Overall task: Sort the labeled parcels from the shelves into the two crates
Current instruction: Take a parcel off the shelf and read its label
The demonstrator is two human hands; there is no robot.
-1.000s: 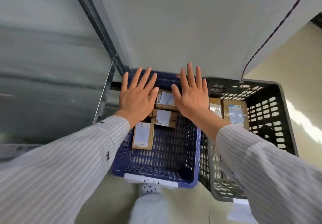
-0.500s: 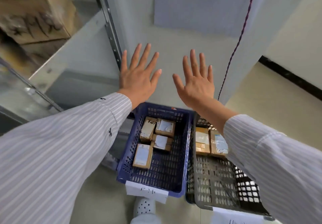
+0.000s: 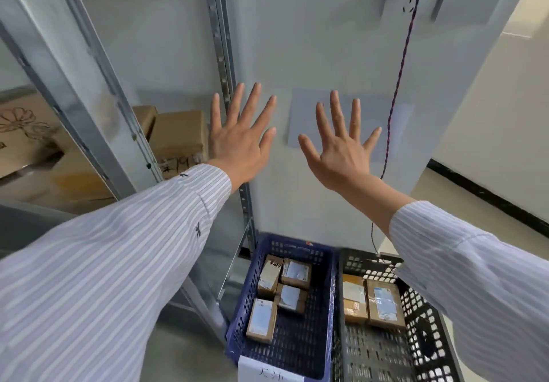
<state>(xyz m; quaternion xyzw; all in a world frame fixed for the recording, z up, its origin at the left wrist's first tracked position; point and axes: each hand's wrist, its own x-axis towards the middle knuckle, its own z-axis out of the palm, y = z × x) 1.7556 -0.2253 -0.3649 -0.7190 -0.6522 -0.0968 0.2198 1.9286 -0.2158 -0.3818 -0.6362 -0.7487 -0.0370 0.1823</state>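
Both hands raised before the pale wall (image 3: 326,40), backs toward the camera: left hand (image 3: 237,147) and right hand (image 3: 338,158), fingers (image 3: 253,105) straight and spread, holding nothing. Near, on the floor: blue crate (image 3: 237,307) holding four labeled parcels (image 3: 261,320) toward its far end. Just beside it on the right, black crate (image 3: 368,258) holding two more parcels (image 3: 384,303). Far left: cardboard boxes (image 3: 178,135) on the metal shelf (image 3: 89,84).
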